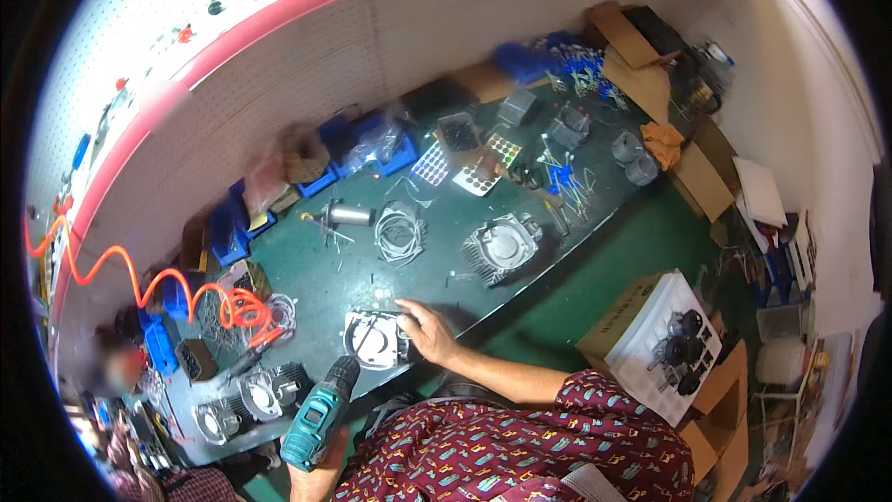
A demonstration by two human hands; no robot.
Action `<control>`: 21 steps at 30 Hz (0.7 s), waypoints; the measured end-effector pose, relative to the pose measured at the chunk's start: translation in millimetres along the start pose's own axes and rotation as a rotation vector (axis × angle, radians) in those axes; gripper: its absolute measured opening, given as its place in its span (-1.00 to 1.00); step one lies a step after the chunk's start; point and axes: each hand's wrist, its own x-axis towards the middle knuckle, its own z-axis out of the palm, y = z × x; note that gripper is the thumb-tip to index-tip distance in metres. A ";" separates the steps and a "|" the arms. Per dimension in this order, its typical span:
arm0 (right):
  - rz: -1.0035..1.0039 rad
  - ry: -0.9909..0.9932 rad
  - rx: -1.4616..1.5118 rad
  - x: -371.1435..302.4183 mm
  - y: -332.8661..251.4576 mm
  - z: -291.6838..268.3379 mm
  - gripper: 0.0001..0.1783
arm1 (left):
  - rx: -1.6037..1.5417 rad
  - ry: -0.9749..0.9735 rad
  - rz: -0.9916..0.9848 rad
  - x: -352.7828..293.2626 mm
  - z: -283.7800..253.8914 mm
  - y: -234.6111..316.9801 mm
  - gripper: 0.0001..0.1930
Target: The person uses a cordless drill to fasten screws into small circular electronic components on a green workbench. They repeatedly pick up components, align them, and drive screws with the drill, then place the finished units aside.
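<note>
Your left hand (311,476) grips a teal-and-black drill (321,414), your right hand (426,330) rests on a silver-grey round cover (373,338) on the dark green bench (446,251), beside an orange coiled hose (177,288), and your sleeve (520,437) is maroon, patterned.

One drill (319,414), two hands (426,330)

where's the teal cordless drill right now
In the head view the teal cordless drill is at the lower left, held in the left hand at the near edge of the green workbench, just below the round grey metal cover.
</note>
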 end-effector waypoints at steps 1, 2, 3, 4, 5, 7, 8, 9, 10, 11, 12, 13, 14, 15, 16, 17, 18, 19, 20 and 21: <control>-0.034 0.045 0.025 -2.2 -0.7 6.5 -0.53 | 0.031 0.059 0.023 -8.5 -5.1 -2.8 -0.73; 0.063 0.058 0.130 -9.9 0.2 2.3 -0.55 | 0.012 -0.025 -0.073 -11.6 -11.2 -5.2 -0.77; -0.044 0.127 -0.089 -13.5 4.6 1.0 -0.54 | 0.067 -0.048 0.026 -8.9 -18.9 8.8 -0.80; -0.222 0.115 -0.244 -12.1 0.8 -4.2 -0.64 | 0.021 -0.082 -0.010 -17.3 -26.1 -4.4 -0.79; -0.043 0.147 -0.074 -20.4 -4.8 -1.7 -0.65 | -0.009 -0.095 0.015 -28.1 -31.5 -12.3 -0.74; 0.014 0.246 0.067 -28.8 -36.7 -3.2 -0.68 | -0.083 -0.075 -0.058 -48.3 -38.3 -26.9 -0.69; 0.025 0.270 -0.007 -31.5 -47.4 0.5 -0.69 | 0.014 -0.138 -0.052 -55.1 -51.8 -32.2 -0.66; 0.026 0.309 0.081 -31.9 -60.0 9.3 -0.71 | 0.023 -0.138 0.000 -65.2 -59.1 -45.4 -0.64; -0.021 0.291 0.048 -29.3 -58.9 15.6 -0.70 | -0.023 -0.087 0.006 -74.4 -66.5 -53.4 -0.63; -0.058 0.258 -0.008 -28.5 -69.3 24.0 -0.70 | -0.077 -0.043 0.021 -83.3 -72.9 -62.8 -0.63; -0.098 0.258 0.012 -27.3 -80.3 35.8 -0.70 | -0.057 -0.052 0.025 -88.2 -84.4 -72.7 -0.63; -0.131 0.243 0.046 -26.6 -91.8 49.8 -0.71 | -0.026 -0.053 0.012 -96.3 -96.3 -76.3 -0.63; -0.128 0.222 0.077 -28.3 -105.3 65.4 -0.71 | -0.055 -0.032 -0.006 -102.7 -108.9 -81.0 -0.64; -0.135 0.207 0.091 -27.8 -114.9 78.7 -0.72 | -0.050 -0.033 -0.017 -105.0 -120.7 -88.9 -0.64; -0.136 0.197 0.054 -27.5 -120.4 92.3 -0.72 | -0.080 0.006 0.015 -106.9 -131.3 -100.8 -0.65; -0.147 0.182 0.035 -29.5 -129.8 108.8 -0.74 | -0.106 0.043 0.049 -109.4 -143.3 -113.2 -0.65; -0.146 0.170 0.063 -33.5 -134.0 124.4 -0.74 | -0.130 0.033 0.069 -109.9 -155.5 -125.1 -0.67; -0.143 0.157 0.092 -36.9 -137.5 142.1 -0.75 | -0.153 0.076 0.113 -111.2 -169.7 -138.0 -0.69; -0.115 0.155 0.057 -39.6 -141.2 163.2 -0.75 | -0.145 0.079 0.123 -113.5 -188.5 -150.6 -0.70; -0.126 0.151 0.102 -45.7 -147.7 183.9 -0.75 | -0.146 0.073 0.136 -115.5 -205.5 -163.3 -0.70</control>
